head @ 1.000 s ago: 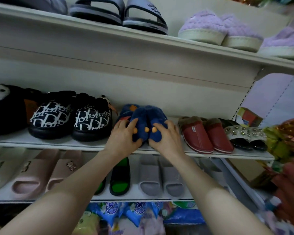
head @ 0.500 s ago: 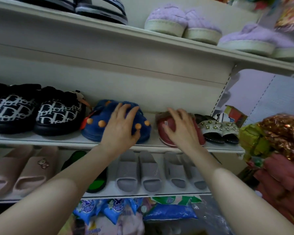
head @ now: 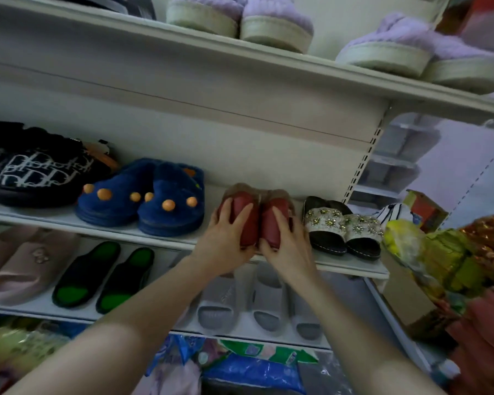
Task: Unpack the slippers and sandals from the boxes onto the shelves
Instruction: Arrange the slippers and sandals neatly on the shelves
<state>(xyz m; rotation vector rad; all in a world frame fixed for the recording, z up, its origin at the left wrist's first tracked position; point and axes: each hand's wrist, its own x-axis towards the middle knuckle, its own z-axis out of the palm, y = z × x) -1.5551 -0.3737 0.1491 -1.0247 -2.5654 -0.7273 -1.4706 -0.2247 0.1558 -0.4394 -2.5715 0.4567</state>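
Observation:
A pair of red slippers with brown fur lining [head: 251,212] sits on the middle shelf [head: 54,220], toes toward me. My left hand [head: 226,246] grips the left slipper and my right hand [head: 285,246] grips the right one, pressing the two together. A pair of blue plush slippers with orange dots [head: 143,201] stands free just to their left. Black beaded sandals [head: 340,226] stand just to the right of my right hand.
Black patterned slippers [head: 37,172] are at the shelf's far left. Lilac fluffy slippers [head: 240,15] fill the top shelf. The lower shelf holds pink [head: 20,269], green-soled [head: 103,277] and grey slides [head: 240,303]. Bagged goods [head: 451,258] crowd the right; packets lie below.
Both hands left the blue slippers and shifted right. My right hand reached the red slippers first, then my left joined it; both now hold that pair.

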